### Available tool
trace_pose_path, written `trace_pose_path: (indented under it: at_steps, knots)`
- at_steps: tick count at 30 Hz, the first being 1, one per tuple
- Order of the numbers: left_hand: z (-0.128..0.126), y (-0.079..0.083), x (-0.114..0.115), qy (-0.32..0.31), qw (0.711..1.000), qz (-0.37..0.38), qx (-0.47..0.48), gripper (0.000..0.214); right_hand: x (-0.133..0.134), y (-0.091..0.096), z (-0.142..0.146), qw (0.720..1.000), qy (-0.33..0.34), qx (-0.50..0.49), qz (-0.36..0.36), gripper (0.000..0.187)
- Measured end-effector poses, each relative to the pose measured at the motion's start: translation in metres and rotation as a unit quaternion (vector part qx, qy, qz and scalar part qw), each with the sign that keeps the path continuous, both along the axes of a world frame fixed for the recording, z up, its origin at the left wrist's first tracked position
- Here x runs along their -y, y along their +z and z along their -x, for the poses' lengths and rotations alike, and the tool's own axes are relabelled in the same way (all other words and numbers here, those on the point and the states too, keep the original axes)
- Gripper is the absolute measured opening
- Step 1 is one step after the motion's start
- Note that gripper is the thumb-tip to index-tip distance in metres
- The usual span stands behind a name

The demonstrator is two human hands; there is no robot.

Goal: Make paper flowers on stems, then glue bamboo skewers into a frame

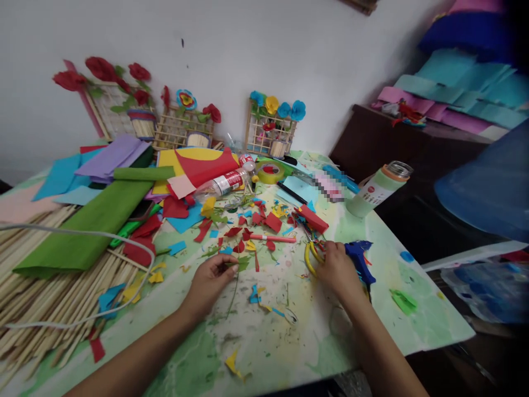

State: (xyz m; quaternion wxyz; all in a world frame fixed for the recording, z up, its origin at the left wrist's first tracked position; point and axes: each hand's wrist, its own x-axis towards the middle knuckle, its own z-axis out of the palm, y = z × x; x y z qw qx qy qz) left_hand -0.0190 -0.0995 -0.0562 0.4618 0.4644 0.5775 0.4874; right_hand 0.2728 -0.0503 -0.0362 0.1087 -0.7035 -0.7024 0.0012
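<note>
Pale wall (231, 44) fills the top of the frame, above one table (190, 358) with a green-and-white marbled surface. Three lattice panels (184, 122) stand against it from upper left to upper centre, each with one small pot; the rightmost carries three blue flowers (298, 110), one yellow flower (271, 105) and one red flower (268, 127).

At lower centre, the person's left hand (212, 284) pinches one thin green stem (237, 286) between thumb and fingers, a leaf (248, 262) beside the fingertips. Right of centre, the right hand (339, 270) is at one pair of yellow-handled scissors (307, 259); whether its fingers grip them cannot be told. One blue glue gun (357, 256) lies just beside that hand.

Above the hands are one red stick (273, 238), one black pen (292, 193), one tape roll (264, 177) and paper scraps (273, 221) too many to count. One green tumbler (376, 190) stands, tilted in view, at right; one white cable (82, 324) crosses a bundle of sticks (78, 309) at left.
</note>
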Motion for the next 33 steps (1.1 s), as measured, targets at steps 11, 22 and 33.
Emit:
trace_pose_path:
  at_steps: [11,22,33]
  knots:
    - [0.0,0.0,0.0,0.014,0.998,0.002,0.063,0.02,0.013,0.033,0.049,0.633,0.07,-0.751,0.176,0.044]
    - [-0.001,0.003,-0.002,0.026,0.987,0.039,0.155,0.023,0.037,0.003,0.089,0.693,0.129,-0.687,0.176,0.06]
    - [-0.009,0.006,0.01,-0.158,0.985,0.028,0.061,0.02,0.039,0.007,0.114,0.727,0.129,-0.633,0.234,0.043]
